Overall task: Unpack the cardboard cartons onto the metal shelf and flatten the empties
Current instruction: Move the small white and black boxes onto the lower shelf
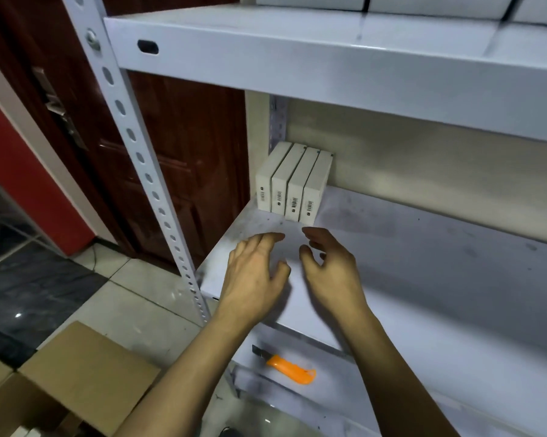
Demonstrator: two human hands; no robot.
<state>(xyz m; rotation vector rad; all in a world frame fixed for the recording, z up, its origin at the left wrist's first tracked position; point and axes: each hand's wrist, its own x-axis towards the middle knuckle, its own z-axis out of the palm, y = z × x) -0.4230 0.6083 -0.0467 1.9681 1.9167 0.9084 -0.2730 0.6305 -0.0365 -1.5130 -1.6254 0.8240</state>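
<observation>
Head view is filled mostly by the shelf [423, 263], whose grey middle board lies bare over most of its width; white packs are glimpsed on the board above, at the top edge. At lower left an open carton [86, 373] is seen on the tiled floor, its flaps spread; its contents are almost wholly hidden.

Four white boxes [292, 184] are stood upright, side by side and touching, in the back left corner of the middle board, barcodes turned to the front.

Just in front of that row the left hand [253, 272] and right hand [328, 266] are held close together over the board, fingers loosely spread and nothing gripped in either; whether the board is touched cannot be told.

An orange knife [289, 367] is laid on the lower board, under the forearms.

The shelving step is judged to be in hand, with the task far from done: one short row is set and the carton is not flattened. For the next move, a reach down and left to the carton is called for, and further boxes are best stood against the right end of the row, where room is left.
</observation>
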